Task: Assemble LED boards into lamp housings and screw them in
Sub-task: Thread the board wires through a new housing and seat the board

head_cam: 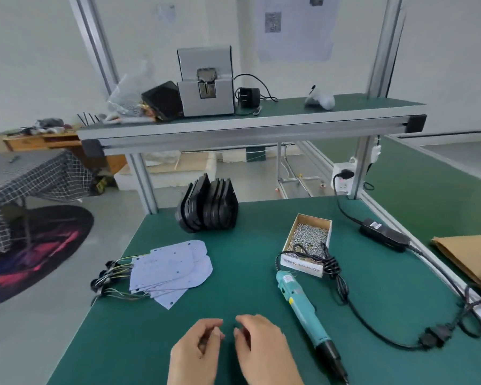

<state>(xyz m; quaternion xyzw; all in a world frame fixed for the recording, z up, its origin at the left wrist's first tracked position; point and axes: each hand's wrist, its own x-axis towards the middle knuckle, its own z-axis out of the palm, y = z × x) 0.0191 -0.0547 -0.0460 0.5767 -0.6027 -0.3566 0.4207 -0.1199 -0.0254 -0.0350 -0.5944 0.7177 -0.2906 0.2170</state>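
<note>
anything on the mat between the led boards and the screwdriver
No. In the head view, only bare green mat lies between the LED boards and the screwdriver.

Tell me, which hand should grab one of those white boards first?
Probably the left hand. The LED boards lie on its side of the mat, while the electric screwdriver lies beside the right hand. Both hands hold nothing.

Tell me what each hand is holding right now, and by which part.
Nothing that shows. The left hand and right hand hover over the green mat, fingers loosely curled. The electric screwdriver lies untouched beside the right hand.
</note>
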